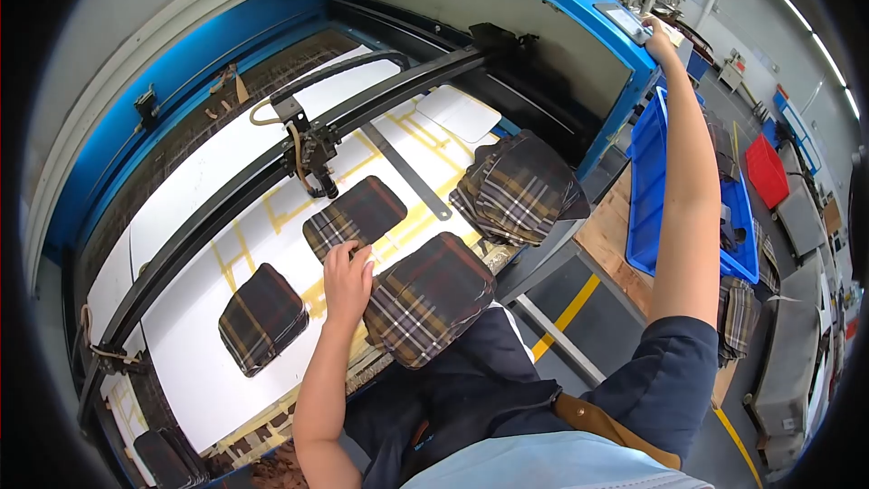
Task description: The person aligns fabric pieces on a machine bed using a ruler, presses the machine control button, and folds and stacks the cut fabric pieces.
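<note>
Head cam: I'm looking down past a person's dark-sleeved arms at a blue-framed cutting machine [579, 14].

L hand [348, 285] is at mid-scene, palm down, at the near edge of a flat plaid piece [362, 210]. Its fingers are bent and narrowly spaced, tips at the cloth's edge; I can't tell if they grip it. The plaid piece lies on a white sheet [204, 353] w/ yellow strips, btwn the machine head [312, 152] on its far side and a near plaid stack [433, 297].

R hand [661, 39] is stretched out to the far R, at the control panel [625, 22] on the machine's corner. Fingers are partly hidden; I can't tell their spread or whether they press anything.

Around the plaid piece: a smaller plaid stack [262, 319] to the L, a bigger plaid pile [520, 186] to the R. A metal strip [405, 168] w/ a hole at its near end runs diagonally btwn the piece and the pile; a white card [459, 112] is beyond. A black beam [213, 222] crosses the bed, carrying the machine head.

Far R: blue bin [644, 204] on a wooden tabletop [611, 222], red bin [767, 170] further off.
</note>
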A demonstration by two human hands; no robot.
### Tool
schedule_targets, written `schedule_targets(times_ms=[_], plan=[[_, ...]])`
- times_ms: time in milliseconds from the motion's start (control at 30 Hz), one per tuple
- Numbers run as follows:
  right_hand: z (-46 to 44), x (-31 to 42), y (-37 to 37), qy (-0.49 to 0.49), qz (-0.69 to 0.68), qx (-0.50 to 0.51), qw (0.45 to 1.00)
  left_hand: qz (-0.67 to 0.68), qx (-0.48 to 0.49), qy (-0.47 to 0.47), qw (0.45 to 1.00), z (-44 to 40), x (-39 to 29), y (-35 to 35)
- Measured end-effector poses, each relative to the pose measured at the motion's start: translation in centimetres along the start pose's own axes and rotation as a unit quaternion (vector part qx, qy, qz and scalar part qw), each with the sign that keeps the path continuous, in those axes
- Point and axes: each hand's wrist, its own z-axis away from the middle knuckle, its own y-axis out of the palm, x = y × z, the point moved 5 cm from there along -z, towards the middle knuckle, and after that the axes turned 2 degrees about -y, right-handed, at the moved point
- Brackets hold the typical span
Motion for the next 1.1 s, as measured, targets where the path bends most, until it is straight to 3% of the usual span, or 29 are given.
schedule_targets(times_ms=[200, 333, 433, 467, 533, 567, 600, 633, 667, 700, 733, 800, 867, 1000, 1100], plan=[[-0.6, -0.1, 0.1, -0.009, -0.001, 0.041, 0.999, 0.008, -0.01, 0.023, 1.0, -0.1, -0.3, -0.1], [0.8, -0.7, -0.5, 0.014, -0.044, -0.125, 0.991, 0.029, -0.031, 0.053, 0.998, -0.2, -0.8, -0.8], [1.9, -0.6, -1.2, 0.045, -0.049, -0.12, 0.99, 0.076, -0.044, 0.08, 0.993, -0.5, -1.5, -1.6], [4.9, 1.8, -2.8, 0.016, -0.034, -0.099, 0.994, 0.068, -0.045, 0.101, 0.992, -0.6, -1.9, -2.0], [5.8, 1.2, -3.3, -0.017, -0.018, -0.192, 0.981, 0.086, -0.042, 0.126, 0.987, -0.3, -2.3, -2.4], [9.1, 2.6, -4.1, -0.04, -0.092, -0.255, 0.962, 0.091, -0.04, 0.137, 0.986, -0.1, -2.5, -2.5], [13.0, 4.1, -4.8, -0.16, -0.065, -0.372, 0.912, 0.097, -0.037, 0.151, 0.983, 0.0, -2.7, -2.5], [18.8, 7.7, -5.4, -0.215, -0.207, -0.393, 0.87, 0.093, -0.046, 0.17, 0.98, 0.1, -2.8, -2.5], [24.9, 11.6, -5.7, -0.251, -0.314, -0.36, 0.842, 0.093, -0.042, 0.171, 0.98, 0.4, -2.7, -2.4], [28.7, 13.3, -5.4, -0.292, -0.244, -0.362, 0.851, 0.092, -0.04, 0.175, 0.979, 0.6, -2.7, -2.3], [33.2, 16.1, -5.0, -0.335, -0.259, -0.328, 0.844, 0.093, -0.036, 0.18, 0.978, 0.7, -2.7, -2.1], [40.2, 20.3, -2.7, -0.396, -0.241, -0.16, 0.871, 0.094, -0.045, 0.191, 0.976, 0.8, -2.8, -2.2], [45.1, 23.2, 1.8, -0.453, -0.246, -0.01, 0.857, 0.095, -0.043, 0.198, 0.975, 0.9, -2.9, -2.3], [50.2, 23.3, 13.7, -0.238, -0.383, 0.259, 0.854, 0.111, -0.062, 0.202, 0.971, 1.1, -3.0, -2.4], [51.9, 24.8, 16.0, -0.247, -0.342, 0.286, 0.861, 0.108, -0.061, 0.2, 0.972, 1.2, -3.1, -2.6]])
